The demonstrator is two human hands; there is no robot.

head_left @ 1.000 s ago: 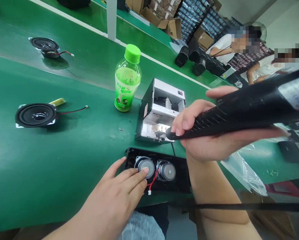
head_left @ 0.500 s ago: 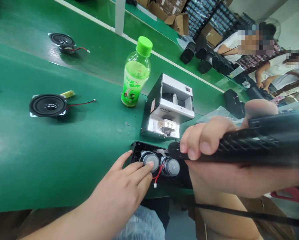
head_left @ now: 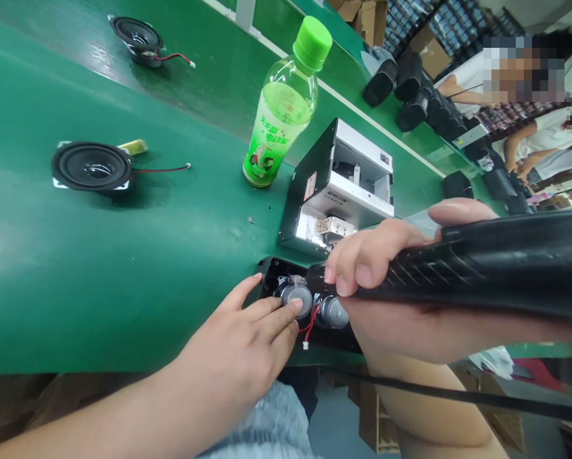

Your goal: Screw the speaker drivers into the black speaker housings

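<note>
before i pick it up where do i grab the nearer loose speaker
Pinch the speaker by its outer rim, coming down from above on the left side. It lies cone up on the green table, so the rim is exposed, and that side stays off the cone and clear of the wire trailing right.

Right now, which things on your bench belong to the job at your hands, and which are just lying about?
Job: left hand on a speaker magnet in the black housing; right hand gripping a black electric screwdriver; screw feeder.
Lying about: green-capped bottle; loose speaker; second loose speaker.
</note>
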